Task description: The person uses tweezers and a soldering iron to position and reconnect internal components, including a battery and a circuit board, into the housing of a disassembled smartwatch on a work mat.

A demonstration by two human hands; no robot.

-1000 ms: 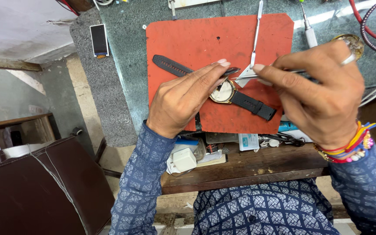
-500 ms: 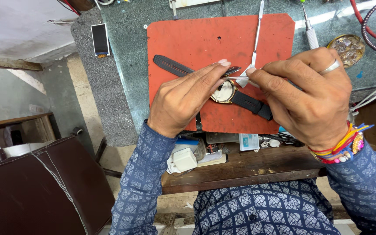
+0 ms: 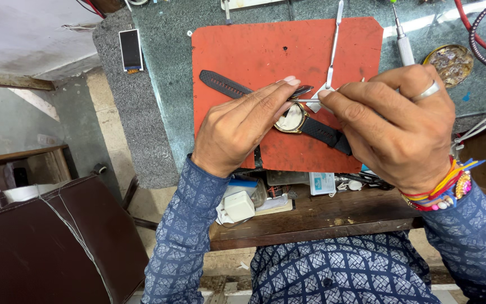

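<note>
A gold-cased wristwatch (image 3: 291, 120) with a black strap (image 3: 223, 84) lies on a red work mat (image 3: 260, 50). My left hand (image 3: 237, 126) rests over the watch, its fingertips on a small dark metal piece just above the case. My right hand (image 3: 392, 126), with a ring and bright wrist threads, pinches a thin metal tool (image 3: 309, 100) whose tip meets the left fingertips above the watch. The right part of the strap (image 3: 324, 132) runs under my right hand.
Long tweezers (image 3: 333, 48) and a screwdriver (image 3: 404, 45) lie at the mat's far side. A round dish of small parts (image 3: 453, 62) sits at right, a phone (image 3: 130, 50) at left. A wooden shelf (image 3: 333, 217) below holds small boxes. A brown seat (image 3: 46, 242) stands at lower left.
My right hand has moved left and down toward the watch, bringing the thin tool to my left fingertips. The left hand has stayed over the watch.
</note>
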